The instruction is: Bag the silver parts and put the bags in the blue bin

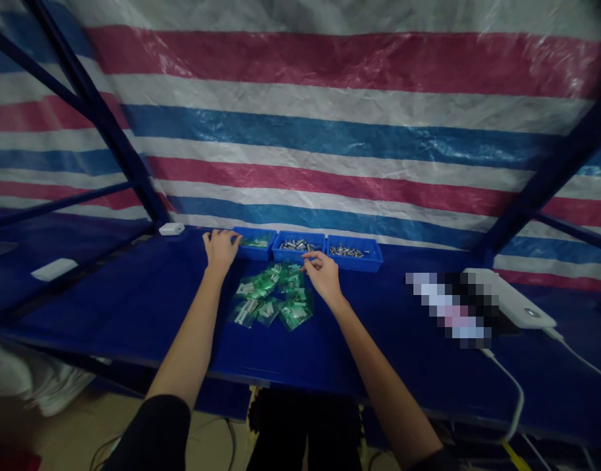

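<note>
My left hand (222,250) is at the left end of the left blue bin (254,253), its fingers bent together over the wall. Small green plastic bags (255,242) lie in this bin; what the fingertips hold, if anything, is hidden. My right hand (323,273) is just in front of the middle blue bin (298,256), which contains grey metal cylinders (298,245). Its thumb and forefinger are pinched together, and anything between them is too small to make out. Between my forearms lies a loose pile of filled green bags (268,282) with pale pieces inside.
A right-hand blue bin (357,263) carries small metal parts (347,251). Further right are a pixelated device (448,307) and a white power bank (509,297) with cables. A white box (171,229) stands back left. Striped sheeting (320,131) hangs behind the blue table (379,314).
</note>
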`<action>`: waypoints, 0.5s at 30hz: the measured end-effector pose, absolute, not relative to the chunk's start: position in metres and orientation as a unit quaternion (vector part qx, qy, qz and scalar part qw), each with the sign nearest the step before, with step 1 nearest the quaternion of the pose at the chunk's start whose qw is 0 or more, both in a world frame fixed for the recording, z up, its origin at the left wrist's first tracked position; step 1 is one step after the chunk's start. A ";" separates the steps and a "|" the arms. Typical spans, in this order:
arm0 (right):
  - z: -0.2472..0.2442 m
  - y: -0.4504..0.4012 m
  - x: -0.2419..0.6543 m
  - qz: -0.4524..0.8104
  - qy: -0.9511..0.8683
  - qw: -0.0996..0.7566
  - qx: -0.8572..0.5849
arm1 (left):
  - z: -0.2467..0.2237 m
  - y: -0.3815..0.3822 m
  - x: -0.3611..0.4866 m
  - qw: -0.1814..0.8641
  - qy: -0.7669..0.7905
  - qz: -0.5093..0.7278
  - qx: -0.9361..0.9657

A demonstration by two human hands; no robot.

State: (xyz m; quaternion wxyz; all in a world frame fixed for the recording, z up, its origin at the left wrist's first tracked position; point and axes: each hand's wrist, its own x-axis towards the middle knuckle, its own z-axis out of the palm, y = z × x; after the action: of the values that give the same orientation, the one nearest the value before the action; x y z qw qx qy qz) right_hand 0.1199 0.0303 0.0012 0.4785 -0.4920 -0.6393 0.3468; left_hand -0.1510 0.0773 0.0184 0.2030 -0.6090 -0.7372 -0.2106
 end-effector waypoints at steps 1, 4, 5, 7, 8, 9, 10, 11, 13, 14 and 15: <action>0.001 0.030 0.120 0.344 -0.644 0.477 -0.489 | 0.021 0.080 -0.152 0.200 -0.735 -0.198 -0.617; 0.002 0.030 0.118 0.337 -0.653 0.478 -0.481 | 0.036 0.094 -0.160 0.162 -0.732 -0.083 -0.656; 0.002 0.030 0.117 0.336 -0.654 0.479 -0.480 | 0.043 0.100 -0.163 0.145 -0.728 -0.032 -0.669; 0.004 0.030 0.115 0.334 -0.653 0.485 -0.477 | 0.054 0.112 -0.169 0.116 -0.715 0.052 -0.687; 0.004 0.029 0.115 0.334 -0.652 0.487 -0.475 | 0.058 0.117 -0.171 0.106 -0.707 0.078 -0.695; 0.005 0.028 0.114 0.335 -0.652 0.488 -0.473 | 0.062 0.121 -0.173 0.100 -0.700 0.095 -0.701; 0.006 0.028 0.114 0.335 -0.653 0.489 -0.472 | 0.064 0.125 -0.173 0.096 -0.694 0.108 -0.705; 0.006 0.027 0.114 0.334 -0.653 0.488 -0.472 | 0.065 0.127 -0.174 0.093 -0.688 0.118 -0.710; 0.008 0.025 0.114 0.336 -0.653 0.484 -0.476 | 0.066 0.129 -0.173 0.092 -0.676 0.132 -0.719; 0.008 0.024 0.114 0.338 -0.653 0.481 -0.478 | 0.066 0.128 -0.173 0.094 -0.671 0.135 -0.723; 0.009 0.023 0.114 0.340 -0.652 0.479 -0.479 | 0.066 0.128 -0.173 0.097 -0.665 0.135 -0.728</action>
State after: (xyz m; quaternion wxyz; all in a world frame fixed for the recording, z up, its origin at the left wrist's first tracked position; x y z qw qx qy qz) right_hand 0.1141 0.0228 0.0089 0.4786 -0.4792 -0.6525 0.3400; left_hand -0.1728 0.1279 0.0665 0.0971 -0.7281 -0.6650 0.1350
